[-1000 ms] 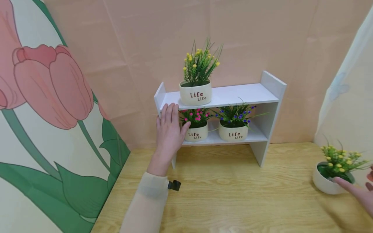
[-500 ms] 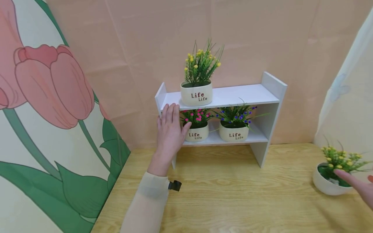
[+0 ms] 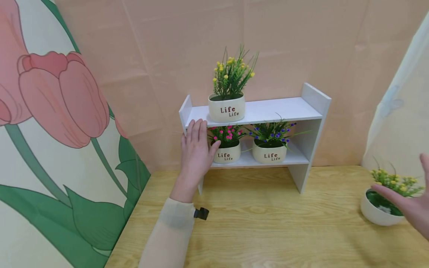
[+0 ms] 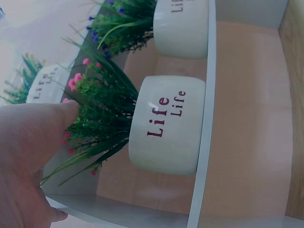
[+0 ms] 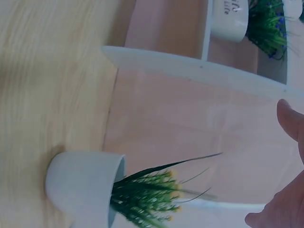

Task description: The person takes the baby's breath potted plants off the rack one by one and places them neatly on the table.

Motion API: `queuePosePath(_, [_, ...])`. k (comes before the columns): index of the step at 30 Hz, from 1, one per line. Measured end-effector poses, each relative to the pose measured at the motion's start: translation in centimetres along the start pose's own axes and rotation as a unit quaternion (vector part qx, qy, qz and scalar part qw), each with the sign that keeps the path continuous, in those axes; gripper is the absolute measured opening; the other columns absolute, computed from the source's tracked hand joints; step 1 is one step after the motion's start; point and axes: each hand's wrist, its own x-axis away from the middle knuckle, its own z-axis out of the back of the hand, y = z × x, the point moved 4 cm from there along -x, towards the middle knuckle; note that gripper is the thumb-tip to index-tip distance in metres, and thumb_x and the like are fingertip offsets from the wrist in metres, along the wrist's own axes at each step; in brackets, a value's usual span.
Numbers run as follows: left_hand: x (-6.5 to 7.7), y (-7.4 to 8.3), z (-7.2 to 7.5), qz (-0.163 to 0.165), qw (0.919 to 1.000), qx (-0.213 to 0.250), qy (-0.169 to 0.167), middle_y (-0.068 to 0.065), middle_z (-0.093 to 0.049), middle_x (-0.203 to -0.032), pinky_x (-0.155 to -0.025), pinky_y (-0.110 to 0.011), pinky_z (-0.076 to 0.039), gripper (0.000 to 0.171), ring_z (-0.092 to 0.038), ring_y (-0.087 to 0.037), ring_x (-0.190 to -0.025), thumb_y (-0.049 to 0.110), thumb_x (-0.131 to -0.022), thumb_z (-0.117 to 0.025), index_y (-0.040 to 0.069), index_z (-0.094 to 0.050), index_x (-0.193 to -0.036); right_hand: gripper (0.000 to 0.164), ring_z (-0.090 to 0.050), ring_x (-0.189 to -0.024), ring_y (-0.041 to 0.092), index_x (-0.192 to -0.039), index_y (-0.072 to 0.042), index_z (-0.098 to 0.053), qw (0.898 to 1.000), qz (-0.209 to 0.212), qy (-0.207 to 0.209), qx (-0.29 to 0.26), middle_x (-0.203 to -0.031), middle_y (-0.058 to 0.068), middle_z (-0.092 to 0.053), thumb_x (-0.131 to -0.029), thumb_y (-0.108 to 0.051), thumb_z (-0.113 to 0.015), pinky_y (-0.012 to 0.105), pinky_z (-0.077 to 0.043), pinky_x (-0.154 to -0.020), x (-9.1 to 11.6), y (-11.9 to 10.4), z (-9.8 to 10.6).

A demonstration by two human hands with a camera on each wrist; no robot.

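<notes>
1. At far left, large pink tulips (image 3: 67, 100) are printed on a wall panel beside a wood-grain table (image 3: 254, 219).

2. A person's left hand (image 3: 194, 154), fingers straight and clamped on nothing, rests at the front left edge of a white two-tier shelf (image 3: 281, 108). A black strap (image 3: 201, 213) shows at the cuff.

3. Above that hand, a yellow-flowered pot (image 3: 226, 108) marked "Life" stands upright on the upper board, toward its left end.

4. Directly below, a pink-flowered pot (image 3: 226, 153) sits on the lower board; the thumb reaches across its blooms, though contact cannot be told.

5. Just beside it, a blue-flowered pot (image 3: 269, 153) shares the lower board, toward the right panel.

6. Well right of the shelf, a second yellow-flowered planter (image 3: 377, 212) stands upright on the table, no lettering visible on the sides in view.

7. At far right, the right hand (image 3: 415, 210) has thumb and fingers spread wide apart, holding nothing; the right wrist view shows it clear of the planter.

8. The step in hand appears to be steadying the shelf with the planter ungripped. Any lift would likely call for the right fingers to close round its wall, keeping it level.
</notes>
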Motion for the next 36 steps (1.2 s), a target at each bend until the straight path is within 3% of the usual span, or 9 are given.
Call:
queuePosePath(2, [0.0, 0.0, 0.0, -0.002, 1.0, 0.0, 0.001, -0.014, -0.027, -0.177, -0.13, -0.068, -0.019, 0.083, -0.009, -0.034, -0.168, 0.052, -0.112, -0.061, 0.006, -0.027, -0.171, 0.128, -0.011, -0.167, 0.045, -0.177, -0.012, -0.019, 0.999, -0.016, -0.036, 0.017, -0.182, 0.022, -0.014, -0.086, -0.077, -0.08, 0.071, -0.009, -0.13, -0.2, -0.7, -0.1])
queuePosePath(5, [0.0, 0.0, 0.0, -0.005, 1.0, 0.0, 0.005, -0.015, -0.028, -0.177, -0.13, -0.069, -0.02, 0.083, -0.01, -0.035, -0.168, 0.051, -0.111, -0.062, 0.005, -0.027, -0.171, 0.12, -0.013, -0.164, 0.054, -0.177, -0.006, -0.015, 0.998, 0.001, -0.064, 0.021, -0.179, 0.029, -0.015, -0.093, -0.05, -0.089, 0.074, -0.01, -0.128, -0.8, -2.3, -0.2])
queuePosePath(11, [0.1, 0.0, 0.0, -0.003, 1.0, -0.005, 0.002, -0.015, -0.028, -0.177, -0.13, -0.068, -0.02, 0.084, -0.011, -0.035, -0.168, 0.052, -0.111, -0.062, 0.006, -0.026, -0.171, 0.117, -0.011, -0.164, 0.054, -0.176, -0.002, -0.015, 0.993, 0.052, -0.102, -0.034, -0.178, 0.032, -0.015, -0.089, -0.019, -0.092, 0.067, -0.004, -0.132, -2.2, -5.9, -0.8])
queuePosePath(18, [0.0, 0.0, 0.0, -0.001, 1.0, -0.006, 0.003, -0.014, -0.028, -0.176, -0.13, -0.068, -0.02, 0.083, -0.011, -0.034, -0.168, 0.052, -0.111, -0.062, 0.006, -0.027, -0.17, 0.12, -0.003, -0.168, 0.037, -0.179, -0.015, -0.009, 0.981, 0.059, -0.161, -0.095, -0.182, 0.021, -0.008, -0.091, -0.014, -0.091, 0.046, 0.002, -0.133, -3.0, -9.7, -2.1])
queuePosePath(21, [0.0, 0.0, 0.0, -0.001, 1.0, -0.006, 0.004, -0.015, -0.029, -0.176, -0.13, -0.068, -0.02, 0.082, -0.011, -0.035, -0.168, 0.052, -0.111, -0.062, 0.006, -0.027, -0.17, 0.121, -0.005, -0.167, 0.042, -0.179, -0.014, -0.01, 0.978, 0.074, -0.168, -0.104, -0.181, 0.021, -0.009, -0.09, -0.014, -0.093, 0.05, 0.0, -0.133, -3.5, -11.2, -2.7])
queuePosePath(25, [0.1, 0.0, 0.0, 0.0, 1.0, -0.008, 0.005, -0.015, -0.029, -0.176, -0.13, -0.068, -0.021, 0.083, -0.012, -0.035, -0.168, 0.051, -0.111, -0.063, 0.006, -0.027, -0.17, 0.123, -0.021, -0.158, 0.058, -0.179, -0.016, -0.011, 0.975, 0.087, -0.172, -0.109, -0.181, 0.021, -0.012, -0.089, -0.015, -0.095, 0.061, -0.01, -0.132, -4.2, -13.2, -3.5])
queuePosePath(28, [0.1, 0.0, 0.0, 0.0, 1.0, -0.008, 0.005, -0.014, -0.029, -0.176, -0.13, -0.068, -0.021, 0.083, -0.012, -0.035, -0.168, 0.051, -0.111, -0.063, 0.006, -0.027, -0.17, 0.124, -0.029, -0.152, 0.063, -0.179, -0.02, -0.012, 0.972, 0.098, -0.176, -0.122, -0.181, 0.019, -0.015, -0.088, -0.014, -0.096, 0.065, -0.016, -0.13, -4.7, -14.6, -4.0])
queuePosePath(32, [0.1, 0.0, 0.0, 0.001, 1.0, -0.008, 0.004, -0.015, -0.029, -0.176, -0.13, -0.068, -0.02, 0.083, -0.012, -0.035, -0.168, 0.052, -0.111, -0.063, 0.006, -0.027, -0.17, 0.124, -0.027, -0.156, 0.057, -0.179, -0.018, -0.014, 0.966, 0.126, -0.178, -0.138, -0.18, 0.02, -0.019, -0.086, -0.01, -0.096, 0.056, -0.018, -0.132, -5.3, -16.4, -4.8])
queuePosePath(36, [0.1, 0.0, 0.0, 0.0, 1.0, -0.008, 0.005, -0.015, -0.029, -0.176, -0.13, -0.068, -0.021, 0.083, -0.012, -0.035, -0.168, 0.051, -0.111, -0.063, 0.005, -0.027, -0.17, 0.125, -0.025, -0.158, 0.052, -0.178, -0.012, -0.018, 0.963, 0.156, -0.174, -0.137, -0.176, 0.026, -0.025, -0.082, -0.009, -0.099, 0.062, -0.021, -0.131, -6.0, -18.2, -5.6])
